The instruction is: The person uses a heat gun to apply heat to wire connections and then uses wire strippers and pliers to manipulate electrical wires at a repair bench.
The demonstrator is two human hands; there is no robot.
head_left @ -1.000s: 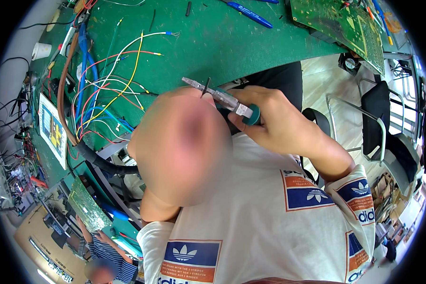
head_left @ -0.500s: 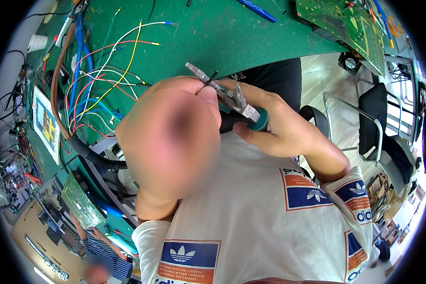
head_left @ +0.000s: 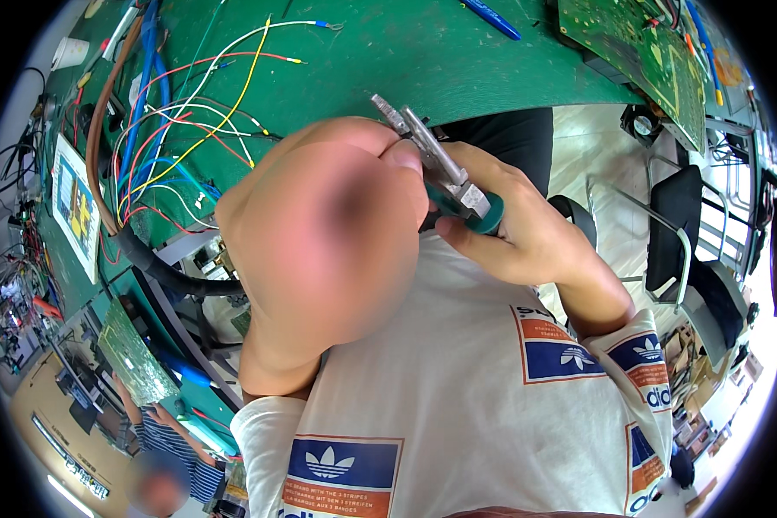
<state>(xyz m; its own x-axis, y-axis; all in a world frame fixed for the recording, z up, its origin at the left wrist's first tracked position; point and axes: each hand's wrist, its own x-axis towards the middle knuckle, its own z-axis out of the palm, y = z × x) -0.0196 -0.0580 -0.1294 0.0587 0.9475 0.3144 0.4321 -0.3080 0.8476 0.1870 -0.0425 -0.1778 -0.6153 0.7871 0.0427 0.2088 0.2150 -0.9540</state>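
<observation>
My right hand is wrapped round a pair of metal pliers with dark green grips, held in front of my chest. The two jaws point up and left, one beside the other, with a narrow gap at their tips. My left hand is closed beside the jaws, its thumb and finger pinched against them. What lies in that pinch is hidden, and most of this hand is blurred.
Loose coloured wires lie on the green bench at left, beside a thick black cable. A blue pen and a circuit board are at the far right. Black chairs stand right; another person is lower left.
The pliers have moved up and right, and their jaws have come closer together. The thin black piece that stuck out by my left thumb is out of sight. Both hands remain together.
</observation>
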